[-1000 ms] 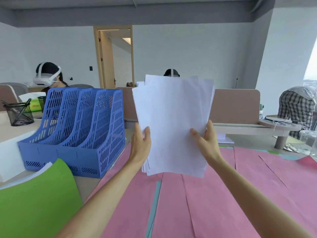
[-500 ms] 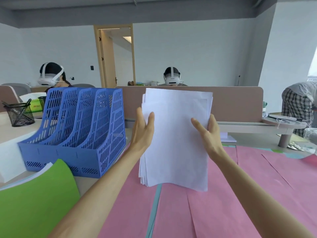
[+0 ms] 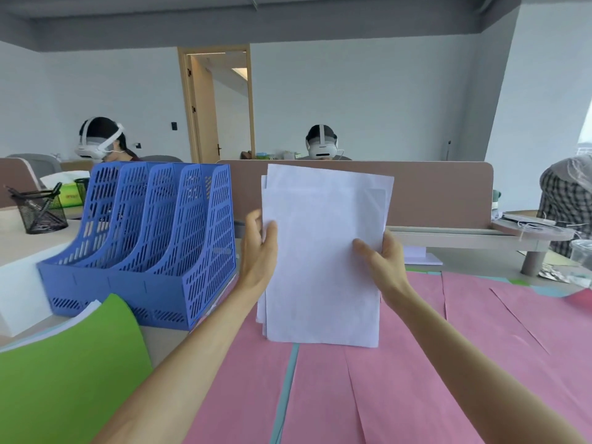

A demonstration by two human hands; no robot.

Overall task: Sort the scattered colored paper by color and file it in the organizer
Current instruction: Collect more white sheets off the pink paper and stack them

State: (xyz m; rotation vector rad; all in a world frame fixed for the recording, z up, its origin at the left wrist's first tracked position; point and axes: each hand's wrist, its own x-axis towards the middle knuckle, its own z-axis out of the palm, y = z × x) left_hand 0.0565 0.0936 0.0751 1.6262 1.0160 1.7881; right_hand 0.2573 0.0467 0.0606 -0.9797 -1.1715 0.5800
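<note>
I hold a stack of white paper (image 3: 323,251) upright in front of me, its bottom edge down near the pink sheets (image 3: 416,379) that cover the desk. My left hand (image 3: 258,251) grips the stack's left edge and my right hand (image 3: 381,261) grips its right edge. The blue slotted file organizer (image 3: 153,245) stands to the left of the stack, its compartments open toward me. A green sheet (image 3: 67,373) curls up at the lower left, over some white paper.
A black mesh pen holder (image 3: 40,209) sits at far left. A brown desk divider (image 3: 442,193) runs behind the stack. Two people with white headsets sit beyond it; another person in a checked shirt is at far right. A plastic cup (image 3: 581,254) stands at the right edge.
The fanned white stack has been lowered and squared into a tidier pile. Both hands stayed on its side edges.
</note>
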